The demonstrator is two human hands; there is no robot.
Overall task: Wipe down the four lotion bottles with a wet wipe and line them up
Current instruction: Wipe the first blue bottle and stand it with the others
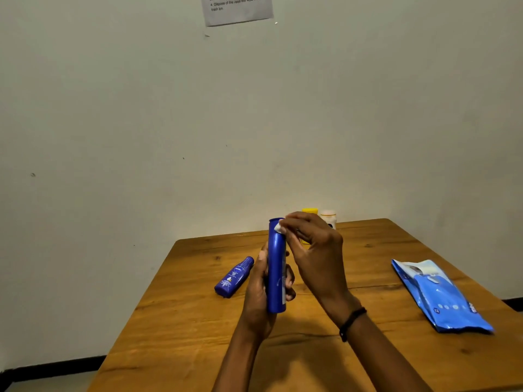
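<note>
Monitor: Status, left to right?

Operator: Table [198, 321] first. At its left I see a small bottle [234, 277] lying on its side, with neither hand touching it. My judgement: not wiped yet, since it lies apart from the standing pair.

Monitor: Hands?

Operator: Left hand [259, 290] is wrapped round the lower half of the tall bottle [276, 267] and holds it upright in the air above the table. That grip leaves the upper end free for cleaning. Right hand [314, 250] pinches a folded wipe [278, 227] against the bottle's top rim. I judge the pinch keeps the wipe compact enough to work the edge.

Monitor: Remaining items?

Operator: Behind the right hand, a yellow bottle [309, 212] and a white bottle [328, 217] stand side by side at the table's back edge, near the wall. This is probably the start of the line. I cannot confirm either is clean. At far right the pack [441, 295] lies flat, its flap apparently open, placed within reach for a fresh wipe.

Monitor: Progress?

Operator: About midway, by my estimate.
</note>
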